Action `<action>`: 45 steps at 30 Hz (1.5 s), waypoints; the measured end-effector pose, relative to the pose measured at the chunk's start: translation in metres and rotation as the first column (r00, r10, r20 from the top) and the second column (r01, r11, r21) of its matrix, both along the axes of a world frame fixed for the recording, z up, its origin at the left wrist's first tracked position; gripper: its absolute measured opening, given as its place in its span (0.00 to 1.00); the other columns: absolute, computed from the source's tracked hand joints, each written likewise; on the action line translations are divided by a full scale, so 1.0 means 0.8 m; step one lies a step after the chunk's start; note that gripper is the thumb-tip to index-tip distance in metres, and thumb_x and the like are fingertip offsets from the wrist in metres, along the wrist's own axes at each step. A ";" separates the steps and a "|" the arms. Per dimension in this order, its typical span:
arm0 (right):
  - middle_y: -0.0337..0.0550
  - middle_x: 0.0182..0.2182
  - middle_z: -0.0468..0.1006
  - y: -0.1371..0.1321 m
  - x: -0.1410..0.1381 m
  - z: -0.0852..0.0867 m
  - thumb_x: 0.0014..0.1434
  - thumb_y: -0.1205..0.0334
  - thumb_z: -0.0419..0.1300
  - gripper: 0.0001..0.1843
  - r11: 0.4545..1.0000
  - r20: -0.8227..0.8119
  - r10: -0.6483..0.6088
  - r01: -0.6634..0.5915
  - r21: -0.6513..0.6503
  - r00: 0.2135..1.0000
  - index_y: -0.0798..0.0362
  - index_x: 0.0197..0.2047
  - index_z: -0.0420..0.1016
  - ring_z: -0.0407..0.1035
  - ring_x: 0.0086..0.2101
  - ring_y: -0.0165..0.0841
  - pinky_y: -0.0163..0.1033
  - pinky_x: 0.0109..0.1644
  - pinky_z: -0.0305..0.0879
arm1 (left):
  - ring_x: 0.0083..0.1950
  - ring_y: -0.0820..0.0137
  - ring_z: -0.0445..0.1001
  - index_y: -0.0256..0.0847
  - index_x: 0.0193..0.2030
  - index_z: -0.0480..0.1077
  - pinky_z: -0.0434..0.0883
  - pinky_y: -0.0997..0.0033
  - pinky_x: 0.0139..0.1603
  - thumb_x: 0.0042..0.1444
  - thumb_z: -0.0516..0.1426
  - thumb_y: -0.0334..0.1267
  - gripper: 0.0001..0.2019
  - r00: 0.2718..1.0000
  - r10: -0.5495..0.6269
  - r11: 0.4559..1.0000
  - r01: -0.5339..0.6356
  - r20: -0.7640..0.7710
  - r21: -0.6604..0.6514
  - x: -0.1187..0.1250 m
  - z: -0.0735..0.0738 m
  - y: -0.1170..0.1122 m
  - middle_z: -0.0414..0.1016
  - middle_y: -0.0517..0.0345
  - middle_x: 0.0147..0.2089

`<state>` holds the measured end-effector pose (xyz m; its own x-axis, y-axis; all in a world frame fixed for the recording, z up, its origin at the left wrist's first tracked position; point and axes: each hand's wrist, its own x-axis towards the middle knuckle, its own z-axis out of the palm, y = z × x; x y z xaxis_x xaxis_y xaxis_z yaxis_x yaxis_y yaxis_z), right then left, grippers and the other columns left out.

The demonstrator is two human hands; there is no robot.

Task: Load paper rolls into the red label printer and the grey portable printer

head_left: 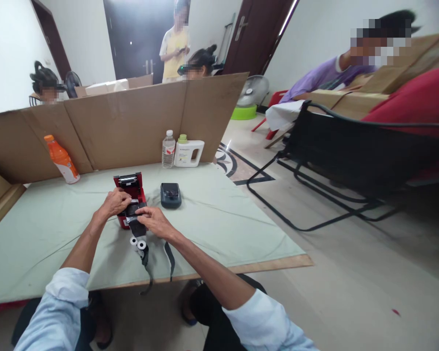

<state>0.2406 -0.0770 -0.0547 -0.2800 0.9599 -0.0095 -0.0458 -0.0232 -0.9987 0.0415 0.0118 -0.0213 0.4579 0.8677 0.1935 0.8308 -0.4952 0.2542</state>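
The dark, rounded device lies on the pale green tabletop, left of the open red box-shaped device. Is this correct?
The side is wrong: in the head view, the dark device lies on the pale green tabletop, right of the red device.

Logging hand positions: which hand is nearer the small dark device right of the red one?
Right. The right hand sits in front and left of the dark device, apart from it; the left hand is farther left, at the red device.

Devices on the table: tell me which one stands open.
The red device: its lid is raised, the left hand and right hand at it. The dark device beside it looks closed.
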 end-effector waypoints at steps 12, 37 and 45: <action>0.43 0.41 0.85 -0.027 0.022 0.007 0.64 0.62 0.60 0.25 0.958 0.458 -0.038 -0.098 0.270 0.888 0.48 0.64 0.78 0.78 0.41 0.39 0.44 0.50 0.73 | 0.59 0.54 0.75 0.41 0.59 0.76 0.76 0.53 0.56 0.50 0.61 0.35 0.27 0.788 0.201 0.966 -0.258 0.583 0.016 -0.048 -0.010 0.018 0.75 0.45 0.61; 0.56 0.55 0.76 -0.036 0.029 -0.017 0.69 0.65 0.57 0.24 0.729 0.680 -0.417 -0.226 0.647 0.603 0.51 0.67 0.72 0.71 0.53 0.47 0.50 0.57 0.72 | 0.72 0.52 0.67 0.48 0.65 0.73 0.67 0.46 0.71 0.50 0.72 0.42 0.34 0.985 -0.131 0.989 0.122 0.110 0.082 -0.076 -0.017 -0.061 0.66 0.45 0.73; 0.55 0.55 0.76 -0.033 0.029 -0.027 0.68 0.65 0.57 0.25 0.716 0.650 -0.428 -0.204 0.668 0.628 0.49 0.68 0.70 0.72 0.52 0.45 0.50 0.56 0.72 | 0.72 0.53 0.67 0.48 0.63 0.74 0.68 0.46 0.71 0.52 0.70 0.38 0.30 0.988 -0.118 0.990 0.110 0.097 0.093 -0.070 -0.018 -0.065 0.66 0.46 0.73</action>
